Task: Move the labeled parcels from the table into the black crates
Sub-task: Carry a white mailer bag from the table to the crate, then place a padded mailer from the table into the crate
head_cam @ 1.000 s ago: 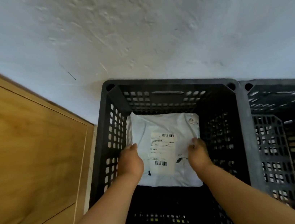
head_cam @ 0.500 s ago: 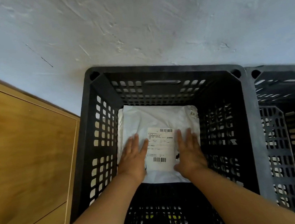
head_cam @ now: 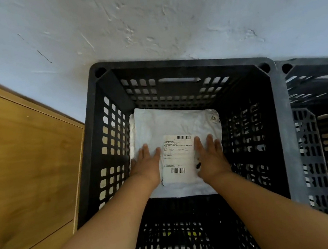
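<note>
So both hands, left hand [head_cam: 146, 165] and right hand [head_cam: 210, 155], lie flat and open on the parcel [head_cam: 171, 123], tucked against the crate [head_cam: 178, 64] floor's far-left edge, open floor nearer.

Both forearms are bare to the frame's edge, each grip without gloves, rings or watch.
</note>
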Demonstrator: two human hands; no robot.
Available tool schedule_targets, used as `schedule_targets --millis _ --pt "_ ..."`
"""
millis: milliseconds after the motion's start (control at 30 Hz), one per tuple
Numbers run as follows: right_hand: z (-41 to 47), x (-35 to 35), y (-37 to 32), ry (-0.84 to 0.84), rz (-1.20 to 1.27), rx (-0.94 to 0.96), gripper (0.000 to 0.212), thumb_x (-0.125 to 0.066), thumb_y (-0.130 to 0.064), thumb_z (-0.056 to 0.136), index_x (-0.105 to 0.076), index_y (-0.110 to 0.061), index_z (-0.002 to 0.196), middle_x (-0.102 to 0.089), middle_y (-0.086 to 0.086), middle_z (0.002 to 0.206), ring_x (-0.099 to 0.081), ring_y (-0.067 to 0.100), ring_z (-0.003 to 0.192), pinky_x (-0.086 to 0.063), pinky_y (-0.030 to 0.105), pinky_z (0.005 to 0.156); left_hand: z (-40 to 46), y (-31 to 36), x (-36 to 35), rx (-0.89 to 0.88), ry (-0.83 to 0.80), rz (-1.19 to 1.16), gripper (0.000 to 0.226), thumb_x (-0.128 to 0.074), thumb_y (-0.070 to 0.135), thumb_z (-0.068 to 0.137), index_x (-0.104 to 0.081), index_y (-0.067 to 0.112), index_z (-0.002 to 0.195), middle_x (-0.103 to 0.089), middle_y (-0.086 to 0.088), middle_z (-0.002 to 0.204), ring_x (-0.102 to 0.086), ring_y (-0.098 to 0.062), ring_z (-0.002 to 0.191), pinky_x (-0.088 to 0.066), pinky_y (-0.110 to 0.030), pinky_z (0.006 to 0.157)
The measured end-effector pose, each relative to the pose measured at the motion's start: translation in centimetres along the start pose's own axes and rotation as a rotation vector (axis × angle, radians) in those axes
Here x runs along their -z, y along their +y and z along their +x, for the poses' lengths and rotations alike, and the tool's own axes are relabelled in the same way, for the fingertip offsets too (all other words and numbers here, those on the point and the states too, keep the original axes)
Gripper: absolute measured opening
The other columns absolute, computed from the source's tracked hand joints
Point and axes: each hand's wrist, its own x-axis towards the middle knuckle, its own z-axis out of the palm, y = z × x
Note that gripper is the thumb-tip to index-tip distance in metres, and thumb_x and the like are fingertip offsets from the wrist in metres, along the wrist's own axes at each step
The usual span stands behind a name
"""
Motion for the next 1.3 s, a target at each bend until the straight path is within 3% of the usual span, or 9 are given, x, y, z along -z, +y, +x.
schedule_targets --millis 200,267,333,400,533,667,767,967,1300 --pt "-5.3 4.9 -1.5 0.18 0.235 0.101 0.086 -0.052 -0.006 0.092 0.004 -0.035 0.151 0.001 0.004 0.16 -0.009 0.024 0.145 -0.033 0.03 0.109 -5.4 0.6 4.4 -0.061 0.217 -0.223 0.077 -0.05 0.01 0.092 -0.005 0.028 0.151 -0.002 -0.006 0.159 -0.011 -0.025 0.145 -0.023 -0.036 0.115" --pt "-8.0 7.2 -2.1 0.242 0.274 0.132 0.088 -0.05 -0.002 0.091 0.004 -0.037 0.15 -0.001 0.001 0.16 -0.029 0.024 0.138 -0.047 0.028 0.089 -8.1 1.2 6.0 -0.091 0.297 -0.358 0.074 -0.051 0.013 0.093 -0.008 0.027 0.151 -0.006 -0.002 0.159 -0.015 -0.022 0.144 -0.025 -0.034 0.113" --pt "-10.7 9.5 -2.5 0.296 0.289 0.149 0.089 -0.046 0.003 0.088 0.003 -0.038 0.15 -0.004 -0.001 0.159 -0.048 0.024 0.118 -0.047 0.027 0.065 -10.9 1.6 7.5 -0.114 0.37 -0.45 0.07 -0.051 0.014 0.093 -0.012 0.026 0.151 -0.013 -0.001 0.158 -0.021 -0.021 0.142 -0.028 -0.035 0.114" --pt "-13.7 11.7 -2.7 0.333 0.309 0.141 0.088 -0.046 0.003 0.089 0.001 -0.037 0.151 -0.01 -0.002 0.158 -0.052 0.022 0.109 -0.045 0.026 0.058 -14.0 2.0 9.2 -0.145 0.414 -0.489 0.064 -0.05 0.015 0.094 -0.021 0.023 0.149 -0.026 -0.003 0.153 -0.033 -0.02 0.136 -0.036 -0.035 0.109" --pt "-20.5 15.4 -2.4 0.398 0.407 0.129 0.072 -0.046 -0.005 0.093 -0.014 -0.033 0.151 -0.027 -0.004 0.151 -0.056 0.019 0.098 -0.047 0.026 0.064 -20.5 3.2 12.3 -0.164 0.437 -0.646 0.047 -0.05 0.017 0.095 -0.041 0.022 0.141 -0.051 -0.001 0.136 -0.053 -0.015 0.117 -0.043 -0.028 0.092" --pt "-27.5 18.9 -0.5 0.453 0.402 0.121 0.058 -0.043 -0.008 0.094 -0.031 -0.027 0.148 -0.044 -0.002 0.14 -0.052 0.017 0.115 -0.045 0.027 0.085 -25.8 5.5 14.3 -0.193 0.479 -0.738 0.048 -0.048 0.015 0.095 -0.04 0.024 0.141 -0.05 0.007 0.137 -0.056 -0.007 0.097 -0.048 -0.025 0.079" --pt "-32.5 21.1 2.1 0.497 0.429 0.115 0.053 -0.044 -0.011 0.093 -0.038 -0.026 0.144 -0.049 -0.002 0.136 -0.053 0.018 0.115 -0.047 0.03 0.089 -29.5 8.1 15.4 -0.242 0.48 -0.797 0.055 -0.047 0.013 0.094 -0.032 0.027 0.146 -0.047 0.009 0.138 -0.053 0.0 0.081 -0.045 -0.016 0.061" --pt "-41.8 22.9 10.4 0.565 0.541 -0.012 0.05 -0.046 -0.012 0.095 -0.041 -0.025 0.143 -0.054 -0.002 0.134 -0.058 0.016 0.108 -0.048 0.029 0.085 -36.8 14.5 16.2 -0.384 0.486 -0.702 0.054 -0.047 0.016 0.095 -0.03 0.029 0.145 -0.056 0.01 0.113 -0.056 -0.007 0.081 -0.05 -0.027 0.071" --pt "-56.2 18.8 28.4 0.754 0.629 -0.185 0.042 -0.051 -0.017 0.092 -0.051 -0.027 0.133 -0.062 -0.006 0.12 -0.058 0.011 0.108 -0.048 0.03 0.092 -47.8 30.4 10.9 -0.597 0.501 -0.505 0.053 -0.048 0.021 0.096 -0.03 0.028 0.145 -0.048 0.011 0.136 -0.054 -0.002 0.095 -0.044 -0.023 0.077"
